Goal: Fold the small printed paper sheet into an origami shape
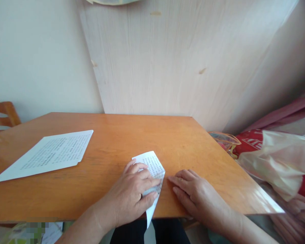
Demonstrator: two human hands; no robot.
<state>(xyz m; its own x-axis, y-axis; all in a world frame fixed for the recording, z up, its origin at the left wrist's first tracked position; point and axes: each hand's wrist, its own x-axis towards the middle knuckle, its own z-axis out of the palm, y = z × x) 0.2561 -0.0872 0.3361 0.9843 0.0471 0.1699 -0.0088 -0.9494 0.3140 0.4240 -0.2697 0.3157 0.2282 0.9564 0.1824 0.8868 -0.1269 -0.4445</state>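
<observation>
Two bare hands are over the wooden counter [132,130]. Taking the folded printed sheet [154,164] as the landmark, the left hand [138,189] lies on top of it, fingers spread, its grip pressing the paper down rather than closed around it. The sheet's pointed lower end hangs past the counter's near edge. Just right of the sheet, the right hand [189,189] rests palm down on the wood, its grip holding nothing, fingers close together. Well to the sheet's left lies a stack of printed pages [58,152].
</observation>
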